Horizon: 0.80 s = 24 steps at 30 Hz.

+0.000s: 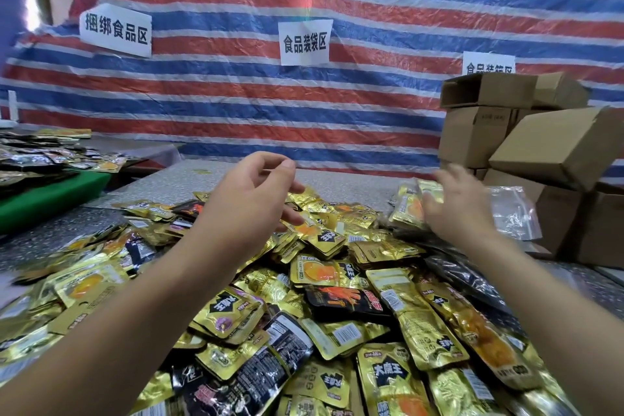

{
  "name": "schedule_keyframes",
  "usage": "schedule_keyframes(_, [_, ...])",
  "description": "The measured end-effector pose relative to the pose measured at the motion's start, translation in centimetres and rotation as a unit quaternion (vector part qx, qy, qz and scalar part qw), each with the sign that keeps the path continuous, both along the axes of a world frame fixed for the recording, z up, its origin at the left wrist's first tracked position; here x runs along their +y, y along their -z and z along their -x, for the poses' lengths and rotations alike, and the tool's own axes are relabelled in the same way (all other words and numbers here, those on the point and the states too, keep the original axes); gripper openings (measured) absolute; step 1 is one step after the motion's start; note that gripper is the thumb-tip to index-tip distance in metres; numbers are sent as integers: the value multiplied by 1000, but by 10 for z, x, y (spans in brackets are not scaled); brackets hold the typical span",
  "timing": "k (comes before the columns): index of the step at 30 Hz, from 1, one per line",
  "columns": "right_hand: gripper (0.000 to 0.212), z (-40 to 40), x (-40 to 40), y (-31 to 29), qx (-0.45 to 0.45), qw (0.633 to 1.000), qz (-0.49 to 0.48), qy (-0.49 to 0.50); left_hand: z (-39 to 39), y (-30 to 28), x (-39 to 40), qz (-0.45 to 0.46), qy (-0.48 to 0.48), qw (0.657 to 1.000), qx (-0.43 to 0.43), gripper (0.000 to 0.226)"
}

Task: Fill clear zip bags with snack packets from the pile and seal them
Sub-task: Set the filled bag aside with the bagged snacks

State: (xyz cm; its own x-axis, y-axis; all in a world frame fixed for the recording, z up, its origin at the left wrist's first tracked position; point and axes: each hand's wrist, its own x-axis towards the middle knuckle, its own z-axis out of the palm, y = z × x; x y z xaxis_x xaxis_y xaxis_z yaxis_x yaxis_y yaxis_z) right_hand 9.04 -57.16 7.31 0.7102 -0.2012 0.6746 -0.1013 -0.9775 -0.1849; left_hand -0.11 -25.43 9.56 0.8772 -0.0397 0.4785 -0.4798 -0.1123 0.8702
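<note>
The left hand (250, 192) hangs loose and empty, while the right hand (456, 203) presses a clear plastic zip bag of gold packets (415, 206) at two o'clock, which could slide off the heaped shiny snack packets (337, 280).

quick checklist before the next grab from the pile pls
1. Left hand free to pick: ok, nothing held.
2. Right hand grip on the filled bag: cannot tell, blurred.
3. Snack packets within reach: ok, pile lies under both hands.
4. Empty clear zip bags at hand: ok, beside the right hand.
5. Filled bag sealed: cannot tell.
</note>
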Motion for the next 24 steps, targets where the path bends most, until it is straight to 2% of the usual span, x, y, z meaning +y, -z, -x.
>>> schedule_keyframes(3, [63, -14, 0, 22, 209, 977, 48, 2, 2, 1, -2, -10, 6, 1000, 8, 17])
schedule_keyframes(4, [66, -16, -3, 33, 251, 966, 55, 11, 3, 1, -3, -14, 8, 1000, 9, 17])
schedule_keyframes(6, [71, -21, -9, 50, 268, 961, 68, 23, 4, 0, -3, -20, 8, 1000, 7, 18])
schedule_keyframes(13, [72, -13, 3, 40, 226, 973, 40, 36, 4, -2, -1, -26, 5, 1000, 7, 20])
schedule_keyframes(15, [68, -1, 16, 34, 166, 986, 12, 19, 3, -2, 0, -29, 2, 1000, 3, 20])
schedule_keyframes(18, [54, 27, 50, 26, 0, 995, -77, -55, 1, -1, 0, -39, 1, 999, -4, 20])
schedule_keyframes(20, [40, 51, 75, 22, -49, 980, -149, -125, 1, 0, -1, -54, -1, 998, -15, 21])
schedule_keyframes(22, [15, 75, 99, 21, -40, 954, -219, -199, 1, 4, 0, -81, -20, 996, -41, 25])
schedule_keyframes(23, [10, 87, 111, 21, -40, 940, -247, -232, 2, 5, 0, -99, -32, 993, -58, 30])
schedule_keyframes(24, [21, 97, 120, 21, -49, 930, -259, -257, 4, 5, -1, -117, -42, 989, -75, 39])
